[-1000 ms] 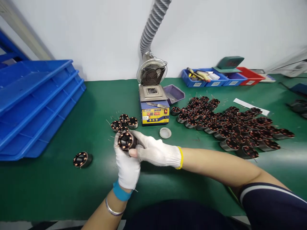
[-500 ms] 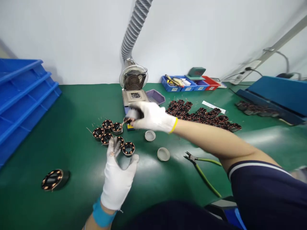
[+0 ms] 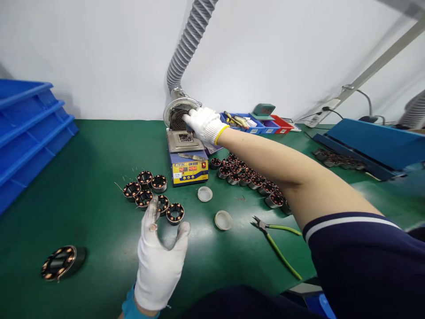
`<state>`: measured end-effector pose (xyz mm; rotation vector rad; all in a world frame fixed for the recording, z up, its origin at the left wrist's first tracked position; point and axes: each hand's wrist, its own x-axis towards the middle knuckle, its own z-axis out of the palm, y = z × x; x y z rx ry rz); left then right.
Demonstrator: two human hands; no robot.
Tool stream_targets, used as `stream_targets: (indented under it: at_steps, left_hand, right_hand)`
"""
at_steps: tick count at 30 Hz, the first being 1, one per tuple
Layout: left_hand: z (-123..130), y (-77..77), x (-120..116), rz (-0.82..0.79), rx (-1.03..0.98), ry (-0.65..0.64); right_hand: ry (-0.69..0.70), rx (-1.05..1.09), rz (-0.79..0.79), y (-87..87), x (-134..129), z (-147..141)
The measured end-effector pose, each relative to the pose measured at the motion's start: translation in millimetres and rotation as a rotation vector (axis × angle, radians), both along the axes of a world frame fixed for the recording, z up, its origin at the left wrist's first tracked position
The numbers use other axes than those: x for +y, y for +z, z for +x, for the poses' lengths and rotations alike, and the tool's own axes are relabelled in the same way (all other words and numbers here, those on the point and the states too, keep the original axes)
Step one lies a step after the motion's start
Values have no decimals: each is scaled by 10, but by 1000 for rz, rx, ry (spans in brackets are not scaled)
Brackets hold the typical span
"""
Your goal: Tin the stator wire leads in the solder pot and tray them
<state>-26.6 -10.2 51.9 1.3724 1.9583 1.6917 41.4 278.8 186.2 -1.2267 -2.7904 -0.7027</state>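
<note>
My right hand (image 3: 204,124), in a white glove with a yellow cuff edge, is closed over the solder pot (image 3: 185,141). Its fingers grip a motor stator, mostly hidden by the glove; only a dark part (image 3: 189,129) with thin wire ends shows below them. My left hand (image 3: 162,261), gloved in white, is open, thumb and fingers apart. Its fingertips lie beside a small group of ring-shaped stators with copper windings, nearest the stator (image 3: 175,213) at the group's front. Another stator (image 3: 63,263) stands alone at the left front.
Two shallow white dishes (image 3: 223,220) lie on the green table. Green-handled cutters (image 3: 262,225) are to their right. Many stators (image 3: 245,178) sit under my right forearm. Blue trays (image 3: 29,124) are stacked left. An extraction hose (image 3: 187,48) hangs behind the pot; small bins (image 3: 255,129) stand behind.
My right hand has moved up and away from me, carrying the stator from in front of the pot to above it. My left hand stays open beside the group.
</note>
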Motion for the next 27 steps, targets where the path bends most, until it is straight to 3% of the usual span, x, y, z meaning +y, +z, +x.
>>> stream_targets:
  at_steps: [15, 22, 27]
  left_hand:
    - [9, 7, -8, -62, 73, 5]
    - [16, 11, -10, -43, 84, 8]
    - [32, 23, -5, -51, 89, 7]
  right_hand:
    - [-41, -68, 5, 7, 30, -24]
    - [-49, 208, 6, 147, 166, 197]
    - [-151, 574, -223, 76, 190, 320]
